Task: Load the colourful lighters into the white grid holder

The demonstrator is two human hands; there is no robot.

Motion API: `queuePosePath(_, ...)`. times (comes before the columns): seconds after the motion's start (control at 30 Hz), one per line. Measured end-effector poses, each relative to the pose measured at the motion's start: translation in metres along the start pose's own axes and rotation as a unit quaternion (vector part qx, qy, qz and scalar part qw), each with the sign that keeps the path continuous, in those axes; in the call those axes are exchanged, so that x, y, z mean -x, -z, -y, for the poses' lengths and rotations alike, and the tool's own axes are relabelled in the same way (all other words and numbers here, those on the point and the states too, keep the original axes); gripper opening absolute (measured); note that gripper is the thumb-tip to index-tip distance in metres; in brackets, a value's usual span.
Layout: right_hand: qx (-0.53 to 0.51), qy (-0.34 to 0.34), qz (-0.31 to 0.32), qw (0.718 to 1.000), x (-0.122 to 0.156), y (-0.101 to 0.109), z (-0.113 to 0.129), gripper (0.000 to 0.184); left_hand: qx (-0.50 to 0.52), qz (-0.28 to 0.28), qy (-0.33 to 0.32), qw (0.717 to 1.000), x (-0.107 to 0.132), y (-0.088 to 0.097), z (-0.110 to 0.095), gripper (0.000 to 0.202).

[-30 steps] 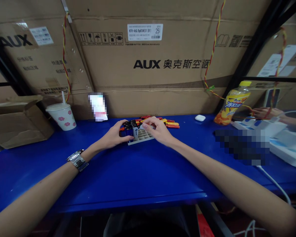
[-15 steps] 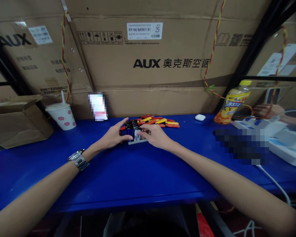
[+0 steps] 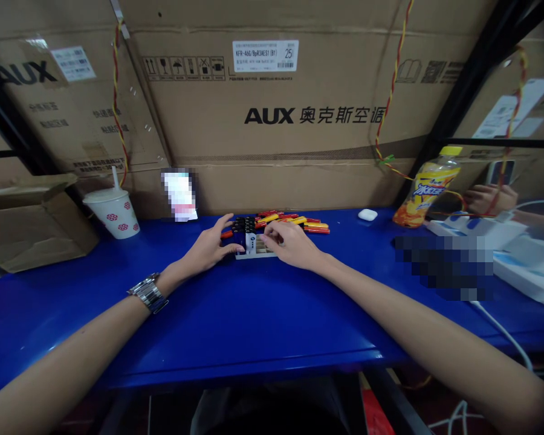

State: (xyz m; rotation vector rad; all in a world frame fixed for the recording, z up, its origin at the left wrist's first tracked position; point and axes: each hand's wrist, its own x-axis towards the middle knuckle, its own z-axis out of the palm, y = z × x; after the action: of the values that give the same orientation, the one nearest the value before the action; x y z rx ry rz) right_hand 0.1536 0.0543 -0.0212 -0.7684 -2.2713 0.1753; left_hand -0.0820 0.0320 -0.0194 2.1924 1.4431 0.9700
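Observation:
A pale tray [image 3: 258,256] with small square compartments sits in the middle of the blue table. Upright lighters with black tops [image 3: 245,224] fill its left part; the front ones have a blue body [image 3: 240,241] and a white body [image 3: 251,243]. My left hand [image 3: 211,246] rests at the tray's left side, thumb and index finger spread, thumb tip against the blue lighters. Over the tray's right compartments hovers my right hand [image 3: 294,243], fingers loosely curled, nothing visible in them. Behind it lies a pile of red and yellow lighters [image 3: 299,221].
At the left stand a lidded cup [image 3: 115,212] with a straw and an open carton [image 3: 36,223]. A lit phone [image 3: 180,194] leans on the cardboard. An earphone case [image 3: 367,215], a drink bottle [image 3: 428,187] and a white power strip [image 3: 517,260] are on the right.
My right hand has let go of the white lighter in the tray and moved slightly right, uncovering the compartments. My left hand stays at the tray's left side.

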Motion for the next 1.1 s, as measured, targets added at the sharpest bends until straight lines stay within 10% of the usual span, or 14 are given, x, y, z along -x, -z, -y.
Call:
queuePosePath(0.27,-0.042,0.045,0.028,0.998,0.002,-0.001,0.010,0.032,-0.049,-0.030,-0.017,0.998,0.000,0.002,0.000,0.057)
queuePosePath(0.47,0.112,-0.067,-0.013,0.991,-0.001,0.014,-0.023,0.024,-0.180,-0.153,-0.016,0.972,-0.005,0.005,0.014,0.036)
queuePosePath(0.73,0.316,-0.186,0.142,0.919,0.008,0.022,-0.056,0.033,-0.225,-0.053,0.024,0.973,-0.005,-0.002,0.043,0.036)
queuePosePath(1.1,0.165,-0.176,0.144,0.960,0.004,0.018,-0.064,0.013,-0.116,-0.105,0.036,0.987,-0.007,0.003,0.020,0.013)
